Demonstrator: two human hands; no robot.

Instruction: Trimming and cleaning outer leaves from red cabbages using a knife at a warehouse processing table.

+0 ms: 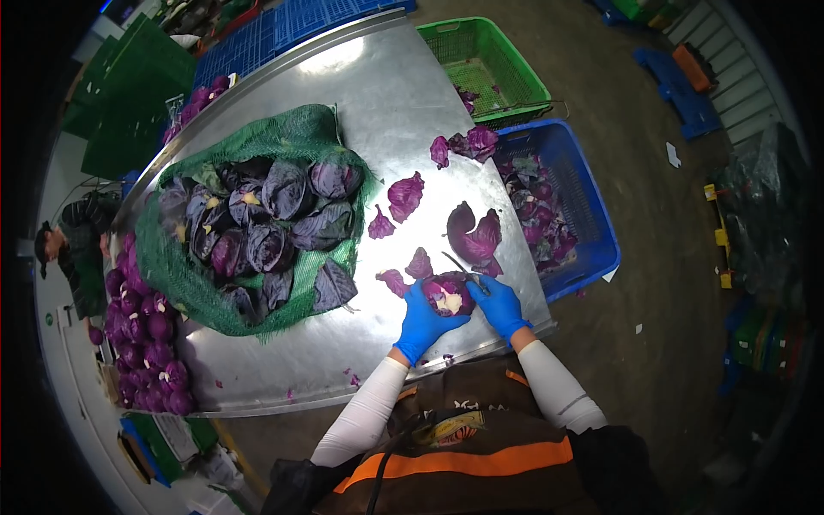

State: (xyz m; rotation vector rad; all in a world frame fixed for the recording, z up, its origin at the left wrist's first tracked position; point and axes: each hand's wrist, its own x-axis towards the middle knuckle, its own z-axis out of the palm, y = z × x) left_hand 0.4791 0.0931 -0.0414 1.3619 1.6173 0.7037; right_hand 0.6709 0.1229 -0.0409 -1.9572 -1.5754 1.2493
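A trimmed red cabbage with a pale cut patch facing up is held just above or on the steel table's near right part. My left hand, in a blue glove, grips its left and lower side. On the opposite side, my right hand, also gloved in blue, holds a knife whose thin dark curved blade points up and left past the cabbage. The knife's handle is mostly hidden by the fingers. Loose purple leaves lie close by, among them a large curled cabbage leaf and a small leaf.
A green mesh sack lies opened around untrimmed cabbages on the steel table. Trimmed cabbages are piled at the left end. Beyond the right edge stand a blue crate of leaves and a green crate. A person is at far left.
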